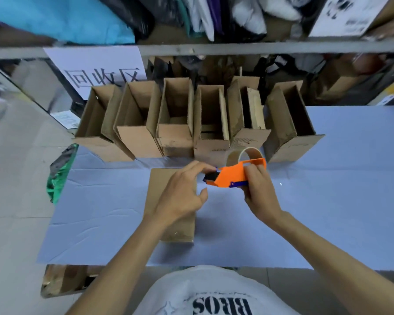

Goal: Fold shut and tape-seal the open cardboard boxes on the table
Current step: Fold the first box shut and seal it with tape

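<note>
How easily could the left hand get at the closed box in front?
Probably easily: the left hand is directly over the closed box with nothing between; only its fingertips touch the tape dispenser, gripped by the right hand.

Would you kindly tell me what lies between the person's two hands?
In the head view, an orange tape dispenser: the right hand grips it, the left hand reaches its front end.

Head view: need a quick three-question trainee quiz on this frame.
1. True or false: the orange plastic tape dispenser lies untouched on the blue-covered table.
2. How many open brown cardboard boxes stand in the back row?
3. Which hand grips the dispenser's body? A) left hand B) right hand C) neither
Key: 1 false, a hand holds it; 2 six; 3 B.
</note>
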Tool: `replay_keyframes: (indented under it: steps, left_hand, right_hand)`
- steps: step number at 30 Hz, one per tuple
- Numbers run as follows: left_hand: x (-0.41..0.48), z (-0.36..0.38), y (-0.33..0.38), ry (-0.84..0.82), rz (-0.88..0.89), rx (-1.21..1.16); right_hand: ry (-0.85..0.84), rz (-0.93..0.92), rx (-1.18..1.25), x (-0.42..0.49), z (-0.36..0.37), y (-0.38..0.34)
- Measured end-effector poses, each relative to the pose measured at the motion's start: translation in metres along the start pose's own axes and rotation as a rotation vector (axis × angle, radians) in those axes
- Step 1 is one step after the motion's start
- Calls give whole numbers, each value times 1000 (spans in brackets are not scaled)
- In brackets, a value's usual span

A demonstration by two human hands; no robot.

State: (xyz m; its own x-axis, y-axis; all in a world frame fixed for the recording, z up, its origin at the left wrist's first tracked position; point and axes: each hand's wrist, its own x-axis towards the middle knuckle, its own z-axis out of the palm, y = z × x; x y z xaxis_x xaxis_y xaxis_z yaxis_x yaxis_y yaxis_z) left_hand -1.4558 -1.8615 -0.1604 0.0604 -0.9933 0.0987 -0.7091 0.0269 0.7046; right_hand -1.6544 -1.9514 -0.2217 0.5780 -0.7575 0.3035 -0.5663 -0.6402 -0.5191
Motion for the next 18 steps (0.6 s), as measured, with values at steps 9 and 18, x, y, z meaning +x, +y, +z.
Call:
replay_keyframes:
  steps: [9,18]
  left_hand:
    - [3,-1,-1,19,-121,-68]
    - [18,-2,-29,-54,-462,-314]
  right_hand:
    - [-207,104,83,1,-9,6]
    - [-396,17,159,8,-18,-3]
